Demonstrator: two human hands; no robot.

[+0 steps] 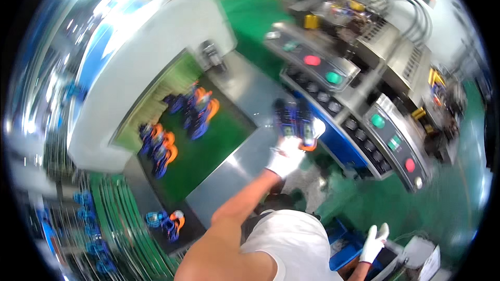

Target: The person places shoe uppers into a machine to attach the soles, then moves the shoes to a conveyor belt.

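Observation:
My left hand (286, 157), in a white glove, is closed on the lower end of a pair of blue and black shoe uppers (292, 119) with orange at the heel. They are side by side in front of the machine's blue panel, smeared by motion. My right hand (373, 243), also gloved in white, is far over at the lower right. Its fingers stretch apart and hold nothing. Several similar blue uppers with orange heels (159, 148) lie on a green conveyor belt (192, 171) to the left.
A large white machine housing (151, 41) arches over the belt. At the right stands a machine with control panels (396, 140) bearing red and green buttons. Another upper (169, 224) sits on a dark ledge at the lower left. Blue bins (346, 247) stand near my right hand.

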